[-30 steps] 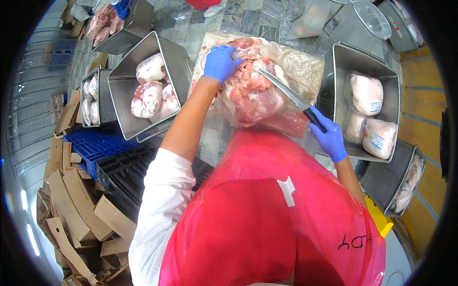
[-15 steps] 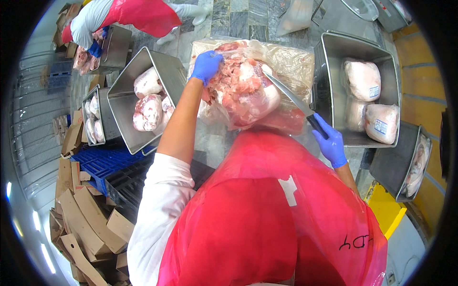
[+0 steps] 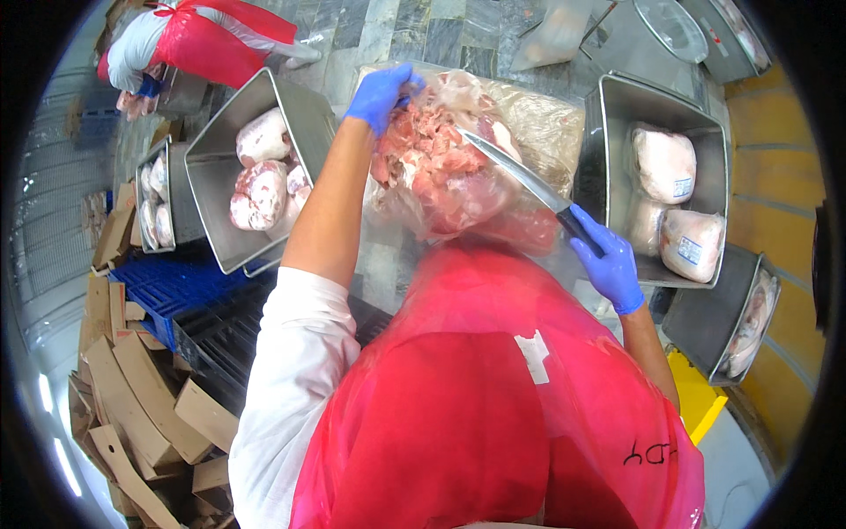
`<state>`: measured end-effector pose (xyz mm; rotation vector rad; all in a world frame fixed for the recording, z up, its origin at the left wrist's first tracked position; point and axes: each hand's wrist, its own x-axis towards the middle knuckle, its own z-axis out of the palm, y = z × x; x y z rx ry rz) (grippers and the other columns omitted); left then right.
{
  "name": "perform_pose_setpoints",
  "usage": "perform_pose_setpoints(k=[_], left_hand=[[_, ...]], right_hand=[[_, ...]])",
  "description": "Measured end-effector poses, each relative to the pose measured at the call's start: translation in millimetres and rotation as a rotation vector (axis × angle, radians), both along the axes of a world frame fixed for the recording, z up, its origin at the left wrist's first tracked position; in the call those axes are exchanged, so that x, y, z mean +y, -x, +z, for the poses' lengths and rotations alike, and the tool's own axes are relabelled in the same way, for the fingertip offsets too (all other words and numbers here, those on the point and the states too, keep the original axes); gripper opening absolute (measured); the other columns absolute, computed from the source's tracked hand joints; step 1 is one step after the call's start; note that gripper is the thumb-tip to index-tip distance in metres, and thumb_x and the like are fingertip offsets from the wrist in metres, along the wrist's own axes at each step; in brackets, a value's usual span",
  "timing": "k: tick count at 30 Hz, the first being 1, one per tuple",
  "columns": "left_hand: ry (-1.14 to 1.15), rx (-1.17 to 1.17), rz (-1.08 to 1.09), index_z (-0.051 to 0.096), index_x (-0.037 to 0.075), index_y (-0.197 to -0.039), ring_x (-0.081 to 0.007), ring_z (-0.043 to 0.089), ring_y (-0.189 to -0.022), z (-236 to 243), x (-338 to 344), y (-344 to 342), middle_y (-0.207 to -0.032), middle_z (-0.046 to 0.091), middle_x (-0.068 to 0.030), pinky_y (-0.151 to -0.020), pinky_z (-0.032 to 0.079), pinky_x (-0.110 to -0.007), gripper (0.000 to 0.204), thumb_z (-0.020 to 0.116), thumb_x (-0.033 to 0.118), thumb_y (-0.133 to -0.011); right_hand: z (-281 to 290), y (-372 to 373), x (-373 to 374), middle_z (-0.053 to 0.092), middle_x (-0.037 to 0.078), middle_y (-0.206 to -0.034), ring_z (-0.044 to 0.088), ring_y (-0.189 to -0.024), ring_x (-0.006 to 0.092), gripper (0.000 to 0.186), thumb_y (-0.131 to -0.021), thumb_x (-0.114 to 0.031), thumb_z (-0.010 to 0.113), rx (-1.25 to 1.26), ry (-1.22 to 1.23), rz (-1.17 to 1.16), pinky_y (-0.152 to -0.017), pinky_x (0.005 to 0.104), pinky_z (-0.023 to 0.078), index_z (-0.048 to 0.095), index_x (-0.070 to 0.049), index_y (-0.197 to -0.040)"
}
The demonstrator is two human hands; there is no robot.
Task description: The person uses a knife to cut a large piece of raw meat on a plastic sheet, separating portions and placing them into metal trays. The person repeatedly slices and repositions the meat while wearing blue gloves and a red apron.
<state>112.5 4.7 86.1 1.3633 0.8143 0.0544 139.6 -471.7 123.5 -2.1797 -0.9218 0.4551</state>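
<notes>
Between the left hand (image 3: 384,97) and right hand (image 3: 610,264) lies meat (image 3: 432,163). The right grips a knife (image 3: 522,175); the left curls against the meat, its grasp impossible to tell.

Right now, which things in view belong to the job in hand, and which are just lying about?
Job in hand:
knife, gripped in the right hand
raw meat, beside the left hand
crinkled plastic beside the meat
probably the metal tub at right

Apparently just lying about:
cardboard pieces
blue pallet
black pallet
</notes>
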Motion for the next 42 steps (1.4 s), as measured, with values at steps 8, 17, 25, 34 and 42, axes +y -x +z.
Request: perform_pose_setpoints(k=[8,17,25,34,42], left_hand=[[-1.146,-0.141,-0.018,0.067,-0.005,-0.125,-0.0388,0.066,-0.113,30,-29,22,-0.117,0.071,-0.0219,-0.101,0.051,-0.046,0.054,0.068,0.041,-0.097],[-1.191,-0.081,0.209,0.066,-0.004,-0.121,-0.0424,0.063,-0.117,-65,-29,84,-0.125,0.066,-0.026,-0.101,0.051,-0.048,0.053,0.07,0.04,-0.092],[-0.95,-0.035,0.158,0.065,-0.006,-0.127,-0.0423,0.06,-0.123,-78,5,95,-0.13,0.063,-0.0288,-0.106,0.048,-0.046,0.066,0.07,0.049,-0.091],[-1.002,-0.014,0.126,0.05,-0.009,-0.144,-0.0478,0.048,-0.135,-77,-23,98,-0.149,0.05,-0.0295,-0.116,0.039,-0.05,0.078,0.066,0.05,-0.094],[-0.999,-0.067,0.134,0.046,-0.007,-0.149,-0.0473,0.043,-0.141,-93,-24,105,-0.153,0.047,-0.0287,-0.123,0.031,-0.05,0.067,0.055,0.041,-0.103]], right_hand=[[36,-4,46,0.061,0.015,-0.076,0.063,-0.067,0.0321,0.052,-0.092,-0.023,0.076,-0.146,0.096,0.082,-0.065,0.0426,0.052,0.065,-0.025,-0.142],[82,-19,96,0.064,0.017,-0.078,0.067,-0.07,0.0361,0.047,-0.093,-0.029,0.074,-0.255,0.381,0.179,-0.065,0.0461,0.053,0.067,-0.03,-0.139],[153,-22,164,0.066,0.018,-0.079,0.066,-0.07,0.0377,0.042,-0.094,-0.028,0.072,-0.599,0.542,0.421,-0.065,0.0483,0.053,0.07,-0.027,-0.135],[228,-15,281,0.07,0.018,-0.082,0.068,-0.076,0.0403,0.033,-0.092,-0.025,0.07,-0.709,0.903,0.665,-0.068,0.0502,0.055,0.075,-0.023,-0.124],[217,-2,320,0.072,0.017,-0.084,0.07,-0.08,0.0387,0.028,-0.091,-0.024,0.069,-0.776,0.96,0.798,-0.071,0.0493,0.056,0.077,-0.02,-0.117]])
